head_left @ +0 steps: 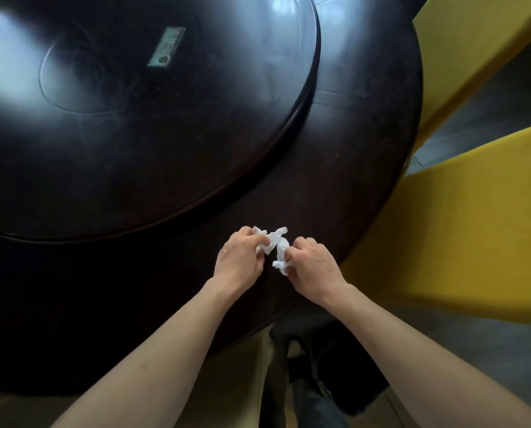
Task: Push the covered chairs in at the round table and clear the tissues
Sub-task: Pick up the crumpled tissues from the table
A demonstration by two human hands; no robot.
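Crumpled white tissues (278, 244) lie between my two hands over the near edge of the dark round table (335, 186). My left hand (241, 257) curls its fingers round one wad of tissue. My right hand (312, 262) grips another wad just to the right of it. The two wads touch or join in the middle; I cannot tell which. Two chairs in yellow covers stand at the table's right side, one close by (449, 233) and one further back (474, 54).
A large dark turntable (153, 125) sits raised on the table, with a small metal plate (167, 47) near its middle. Grey floor shows between the chairs at right. Below the table's edge, between my forearms, are dark legs and a pale seat.
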